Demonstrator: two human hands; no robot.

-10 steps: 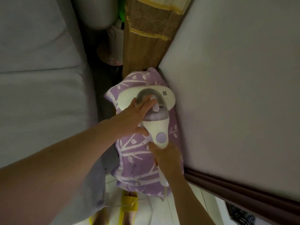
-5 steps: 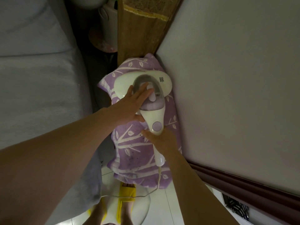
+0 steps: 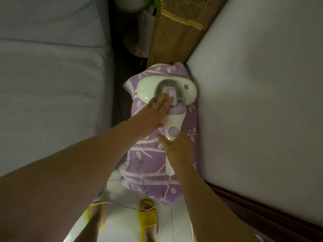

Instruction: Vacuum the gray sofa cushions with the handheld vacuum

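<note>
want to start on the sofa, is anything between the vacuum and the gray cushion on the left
Nothing visible blocks it. The vacuum lies on the purple pillow; only a dark gap separates that from the gray cushion.

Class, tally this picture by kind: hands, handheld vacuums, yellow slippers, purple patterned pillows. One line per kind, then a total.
hands: 2 (left hand, right hand)
handheld vacuum: 1
yellow slippers: 2
purple patterned pillow: 1
Total: 6
</note>
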